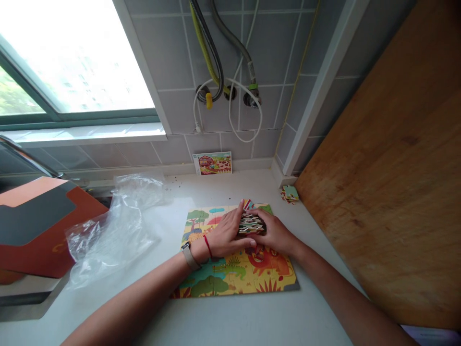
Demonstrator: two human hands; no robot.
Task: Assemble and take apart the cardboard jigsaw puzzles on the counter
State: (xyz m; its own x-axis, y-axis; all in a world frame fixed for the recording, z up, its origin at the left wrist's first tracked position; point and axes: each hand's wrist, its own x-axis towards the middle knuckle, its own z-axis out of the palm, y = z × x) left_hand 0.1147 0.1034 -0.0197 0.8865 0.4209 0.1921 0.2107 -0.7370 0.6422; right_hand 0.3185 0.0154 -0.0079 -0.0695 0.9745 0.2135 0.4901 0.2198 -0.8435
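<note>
A thick stack of puzzle pieces [251, 224], its cut edges facing me, is gripped between my two hands. My left hand [226, 233] presses along its left side, fingers pointing away and thumb lying along the near side. From the right, my right hand [275, 231] is closed around the stack, with fingers at its far and near sides. Both hands are above an assembled animal jigsaw puzzle [230, 274] showing a lion, a crocodile and trees. A piece with red and white stripes [248, 204] shows just beyond the stack. The hands hide the puzzle's middle.
A small pile of pieces [290, 193] lies by the wooden board [389, 182] at right. A farm picture card [215, 163] leans on the tiled wall. Clear plastic wrap [122, 226] and an orange-and-grey box [39, 226] are at left. Hoses [216, 53] hang above.
</note>
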